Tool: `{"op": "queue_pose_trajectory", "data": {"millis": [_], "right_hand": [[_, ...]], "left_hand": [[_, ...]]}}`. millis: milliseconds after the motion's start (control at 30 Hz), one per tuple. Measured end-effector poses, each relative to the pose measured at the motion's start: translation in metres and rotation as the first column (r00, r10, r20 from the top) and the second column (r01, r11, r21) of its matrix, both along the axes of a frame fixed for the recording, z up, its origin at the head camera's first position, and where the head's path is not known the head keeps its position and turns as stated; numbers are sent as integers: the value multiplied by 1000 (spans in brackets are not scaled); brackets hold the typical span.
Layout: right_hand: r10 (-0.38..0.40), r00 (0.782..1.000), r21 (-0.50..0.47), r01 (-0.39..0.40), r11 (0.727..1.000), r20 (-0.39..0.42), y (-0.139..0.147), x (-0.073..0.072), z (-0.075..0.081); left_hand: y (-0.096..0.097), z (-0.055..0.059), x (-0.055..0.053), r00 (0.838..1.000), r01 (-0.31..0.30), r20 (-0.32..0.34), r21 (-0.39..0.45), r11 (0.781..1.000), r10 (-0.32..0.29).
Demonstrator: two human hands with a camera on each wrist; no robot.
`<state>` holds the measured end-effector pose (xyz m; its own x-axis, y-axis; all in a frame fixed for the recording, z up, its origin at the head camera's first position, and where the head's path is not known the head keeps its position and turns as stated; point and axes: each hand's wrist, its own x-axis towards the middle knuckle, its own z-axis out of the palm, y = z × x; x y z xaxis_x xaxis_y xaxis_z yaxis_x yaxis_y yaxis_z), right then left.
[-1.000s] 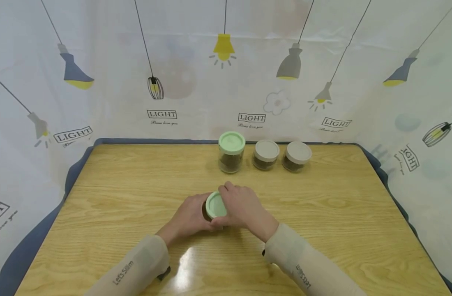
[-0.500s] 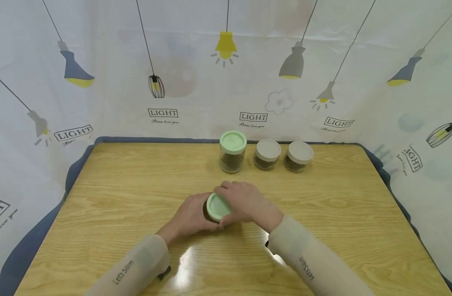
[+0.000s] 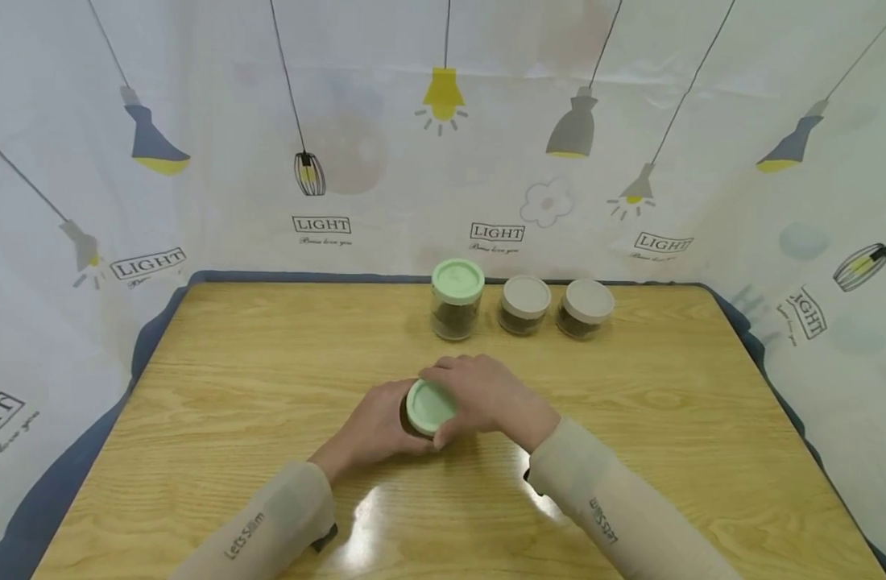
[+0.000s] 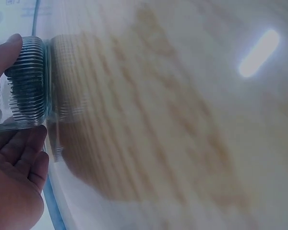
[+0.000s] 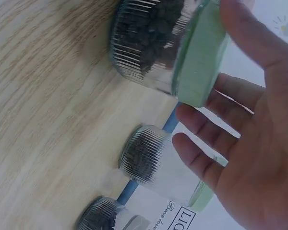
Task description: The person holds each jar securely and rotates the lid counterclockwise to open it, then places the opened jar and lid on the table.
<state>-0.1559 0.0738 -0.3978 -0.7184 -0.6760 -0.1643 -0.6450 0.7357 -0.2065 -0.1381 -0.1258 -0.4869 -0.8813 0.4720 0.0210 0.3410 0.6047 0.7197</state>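
A ribbed glass jar (image 5: 146, 40) with dark pieces inside and a pale green lid (image 3: 430, 407) stands on the wooden table, between my hands. My left hand (image 3: 376, 423) grips its glass body, with the thumb on one side and the fingers on the other in the left wrist view. On the lid's rim, my right hand (image 3: 482, 399) holds with thumb and fingers; the right wrist view shows some of its fingers apart from the lid. The lid sits on the jar's mouth. Part of the lid and most of the glass are hidden by the hands in the head view.
Behind my hands, near the table's far edge, stands a taller jar (image 3: 455, 310) with a green lid and dark contents. To its right are two short jars with grey-white lids, one nearer (image 3: 525, 304) and one farther (image 3: 585, 308). A printed cloth (image 3: 385, 177) hangs behind the table (image 3: 269, 346).
My right hand has shifted slightly right around the lid, and more of the lid shows now. The left hand has kept its grip on the jar.
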Motion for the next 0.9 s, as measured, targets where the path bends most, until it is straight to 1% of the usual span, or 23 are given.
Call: {"op": "queue_pose_trajectory", "data": {"millis": [67, 100, 200, 267, 300, 400, 500, 600, 767, 900], "right_hand": [[-47, 999, 19, 47, 999, -25, 0, 1, 1], [-74, 996, 33, 76, 997, -50, -1, 2, 2], [-153, 978, 78, 165, 983, -140, -4, 7, 5], [-176, 967, 112, 198, 974, -183, -9, 12, 7], [-176, 964, 132, 204, 970, -198, -11, 14, 8], [-169, 964, 181, 207, 961, -208, -18, 20, 8], [-166, 963, 208, 211, 955, -214, -22, 22, 4], [-167, 960, 210, 215, 954, -226, -24, 21, 1], [-162, 958, 189, 209, 960, -238, -23, 20, -2], [-149, 956, 186, 199, 962, -253, -23, 20, -3]], "left_hand": [[1, -1, 0, 1000, -3, 8, 4, 1000, 3], [1, -1, 0, 1000, -4, 12, 9, 1000, 4], [2, -1, -1, 1000, -9, 24, 24, 1000, 9], [1, -1, -1, 999, -11, 33, 34, 999, 9], [1, -1, -1, 999, -9, 34, 35, 999, 8], [0, -1, -1, 999, 2, 34, 42, 999, -4], [0, -2, -1, 1000, 7, 20, 46, 999, -8], [-1, -3, 0, 1000, -1, 12, 56, 998, 1], [0, -4, 1, 999, -31, 26, 78, 996, 29], [1, -4, 2, 999, -44, 10, 83, 996, 43]]}}
